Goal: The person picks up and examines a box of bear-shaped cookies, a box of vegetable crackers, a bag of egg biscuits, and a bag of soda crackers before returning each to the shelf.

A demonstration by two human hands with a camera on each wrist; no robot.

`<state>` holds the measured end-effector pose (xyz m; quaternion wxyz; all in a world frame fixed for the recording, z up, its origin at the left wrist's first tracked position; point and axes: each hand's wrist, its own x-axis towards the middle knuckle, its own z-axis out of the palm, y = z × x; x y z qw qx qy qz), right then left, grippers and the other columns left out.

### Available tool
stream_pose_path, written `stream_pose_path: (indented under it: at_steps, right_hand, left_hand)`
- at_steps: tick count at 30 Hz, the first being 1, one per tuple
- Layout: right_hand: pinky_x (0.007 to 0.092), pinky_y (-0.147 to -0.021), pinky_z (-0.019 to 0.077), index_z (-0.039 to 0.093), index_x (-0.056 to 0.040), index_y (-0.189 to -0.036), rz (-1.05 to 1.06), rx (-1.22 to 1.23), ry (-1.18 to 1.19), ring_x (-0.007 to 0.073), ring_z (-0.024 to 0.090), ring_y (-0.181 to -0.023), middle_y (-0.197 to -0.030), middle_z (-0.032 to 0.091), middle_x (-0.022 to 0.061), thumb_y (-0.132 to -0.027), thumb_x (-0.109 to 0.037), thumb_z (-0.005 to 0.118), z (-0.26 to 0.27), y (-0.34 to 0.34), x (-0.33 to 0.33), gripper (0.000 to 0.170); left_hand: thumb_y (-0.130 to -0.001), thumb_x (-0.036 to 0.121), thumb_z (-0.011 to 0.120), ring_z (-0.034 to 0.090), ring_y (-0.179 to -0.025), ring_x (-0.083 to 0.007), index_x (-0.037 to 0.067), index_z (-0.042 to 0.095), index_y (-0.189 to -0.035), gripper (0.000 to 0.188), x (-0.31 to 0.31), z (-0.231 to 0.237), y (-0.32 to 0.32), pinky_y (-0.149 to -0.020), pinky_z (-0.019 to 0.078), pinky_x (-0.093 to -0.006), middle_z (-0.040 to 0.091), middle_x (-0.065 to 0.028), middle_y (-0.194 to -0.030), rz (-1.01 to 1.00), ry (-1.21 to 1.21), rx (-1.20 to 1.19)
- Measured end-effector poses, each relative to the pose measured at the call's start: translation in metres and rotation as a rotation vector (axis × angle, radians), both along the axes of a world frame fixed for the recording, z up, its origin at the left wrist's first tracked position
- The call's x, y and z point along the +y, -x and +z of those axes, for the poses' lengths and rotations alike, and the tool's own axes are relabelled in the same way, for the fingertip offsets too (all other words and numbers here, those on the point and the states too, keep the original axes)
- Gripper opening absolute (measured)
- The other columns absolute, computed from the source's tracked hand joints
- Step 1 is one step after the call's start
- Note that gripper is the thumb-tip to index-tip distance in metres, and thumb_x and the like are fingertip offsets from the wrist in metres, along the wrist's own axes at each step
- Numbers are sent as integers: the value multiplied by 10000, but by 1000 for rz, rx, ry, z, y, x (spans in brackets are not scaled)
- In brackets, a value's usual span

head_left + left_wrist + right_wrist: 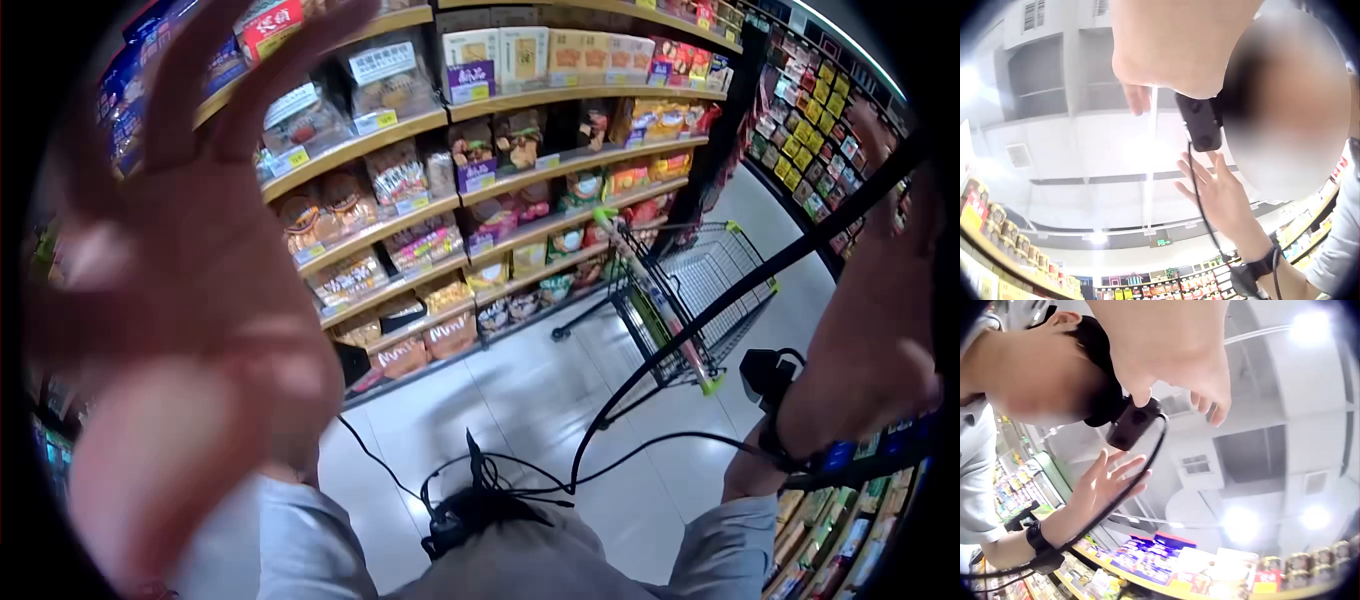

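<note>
In the head view my left hand (190, 250) is raised close to the camera with its fingers spread, blurred, holding nothing. My right hand (880, 270) is up at the right edge, partly lost in the dark border, also with nothing in it. The left wrist view shows the left hand (1179, 47) above a black head camera (1202, 122), and the right hand (1225, 200) with fingers apart. From the right wrist view, the right hand (1172, 347) is beside the head camera (1134, 424), and the left hand (1100, 490) has spread fingers.
Shelves of packaged food (500, 160) curve across the front. A shopping cart (700, 290) stands on the pale tiled floor (520, 400) ahead, to the right. Black cables (640, 440) run from my lap to both wrists. More racks (810, 120) stand at the far right.
</note>
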<state>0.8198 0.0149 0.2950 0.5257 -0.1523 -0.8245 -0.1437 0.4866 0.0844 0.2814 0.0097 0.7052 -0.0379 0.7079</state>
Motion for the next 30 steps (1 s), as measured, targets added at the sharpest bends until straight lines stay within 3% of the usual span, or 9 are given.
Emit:
stream_pose_path:
  at_steps: [2, 3, 4, 6, 11, 15, 20, 27, 30]
  right_hand:
    - [531, -1076, 356, 316, -87, -1455, -70, 216, 131, 396, 374, -1350, -1468, 362, 234, -898, -319, 574, -50, -22, 14, 656]
    - [485, -1045, 417, 286, -53, -1452, -195, 409, 222, 378, 439, -1312, -1441, 400, 235, -894, -271, 596, -80, -32, 12, 674]
    - [450, -1026, 432, 328, -51, -1436, -251, 527, 417, 338, 460, -1295, -1439, 405, 204, -893, -220, 602, -111, -57, 12, 632]
    - [401, -992, 451, 386, -2, -1387, -617, 698, 930, 293, 489, -1250, -1392, 437, 182, -881, -125, 617, -234, -128, 19, 570]
    - [442, -1041, 379, 381, 95, -1342, -911, 360, 1135, 432, 478, -1188, -1303, 462, 305, -795, -204, 714, -462, -207, 16, 707]
    - [473, -939, 426, 422, 51, -1314, -1068, 23, 1058, 429, 525, -1086, -1184, 546, 262, -772, -229, 721, -461, -191, 11, 679]
    - [430, -752, 511, 482, -17, -1288, -1146, 118, 1232, 353, 651, -893, -1088, 640, 209, -831, -295, 678, -470, -204, 30, 570]
    - [484, -570, 476, 612, -68, -857, -1472, 33, 1183, 381, 630, -630, -681, 636, 177, -947, -420, 490, -457, -194, 55, 384]
    - [480, -538, 459, 615, -70, -816, -1481, 37, 1072, 376, 617, -584, -649, 629, 170, -962, -394, 461, -461, -198, 56, 387]
  left_hand:
    - [-971, 436, 451, 607, -1095, -376, 33, 327, -1406, 606, 30, -37, -19, -864, 553, -451, 473, -231, -1372, 106, 165, 127]
    - [-907, 181, 585, 631, -1036, -294, 23, 338, -1375, 552, 35, -52, -26, -910, 514, -392, 524, -203, -1289, -48, 436, 207]
    - [-896, 125, 587, 613, -1058, -272, 29, 432, -1314, 456, 53, -65, -24, -936, 488, -371, 547, -175, -1246, 98, 557, 384]
    - [-866, 163, 629, 585, -1061, -253, 26, 494, -1257, 436, 116, -106, -26, -934, 464, -387, 559, -153, -1201, 466, 551, 864]
    - [-834, 156, 636, 551, -1092, -337, 33, 504, -1221, 427, 238, -184, -18, -952, 447, -406, 555, -181, -1183, 605, 566, 1024]
    - [-818, 162, 630, 503, -1136, -393, 23, 500, -1206, 433, 262, -162, -84, -987, 418, -446, 554, -207, -1155, 511, 515, 949]
    - [-780, 191, 637, 493, -1136, -389, 7, 499, -1200, 478, 331, -129, -156, -1001, 390, -458, 542, -214, -1172, 744, 220, 821]
    - [-772, 192, 642, 447, -1207, -374, -8, 498, -1249, 537, 467, -89, -176, -1053, 348, -466, 511, -218, -1245, 1216, 110, 538]
    - [-791, 189, 632, 470, -1191, -374, -31, 495, -1249, 526, 490, -74, -193, -1046, 363, -456, 531, -216, -1232, 1115, 177, 511]
